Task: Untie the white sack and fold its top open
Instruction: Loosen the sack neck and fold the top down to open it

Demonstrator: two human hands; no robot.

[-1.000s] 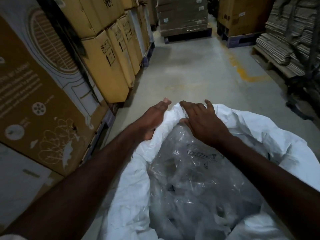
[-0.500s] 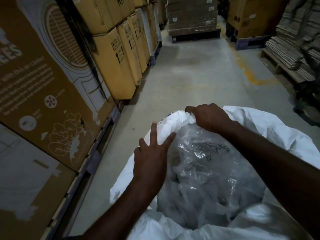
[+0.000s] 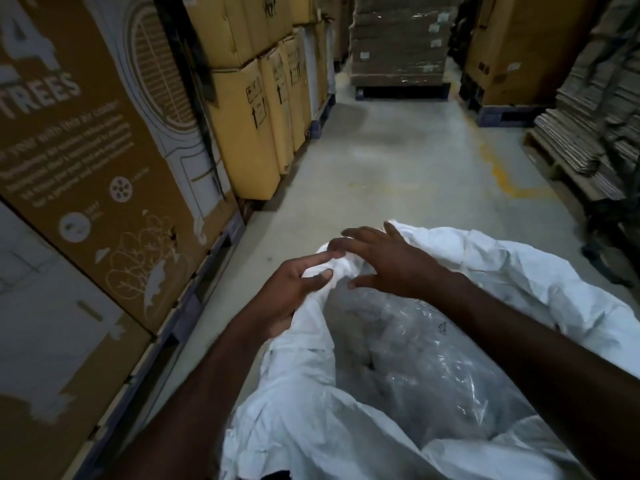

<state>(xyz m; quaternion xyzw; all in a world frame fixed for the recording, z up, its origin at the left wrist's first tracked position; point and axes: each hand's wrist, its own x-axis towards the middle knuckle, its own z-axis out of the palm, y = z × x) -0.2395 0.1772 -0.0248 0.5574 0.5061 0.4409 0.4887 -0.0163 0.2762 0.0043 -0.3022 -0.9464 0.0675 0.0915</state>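
At the far rim of the white sack (image 3: 519, 271), on the floor (mouth already agape), a bunched fold is pinched by the left hand (image 3: 294, 292); the right hand (image 3: 388, 261), fingers spread, is laid just beyond.

A: Pretty dim overall, with a murky greenish-grey cast. The brightest thing is the white sack (image 3: 540, 271), and even that reads bluish rather than clean white.

B: Where's the light coming from?

A: Hard to say. The floor (image 3: 398, 174) is palest in the middle of the aisle and darker by the boxes (image 3: 249, 126) on the left. No hard shadows, just soft dark patches. Small glints on the clear plastic (image 3: 433, 368) inside the sack.

B: Sharpness?

A: Soft. The print on the big left box (image 3: 86, 150) is smeared, and the right hand (image 3: 384, 261) is blurred at the fingers (image 3: 353, 233). Wide-angle bend too: stacks lean inward at both edges, and the corners go dark.
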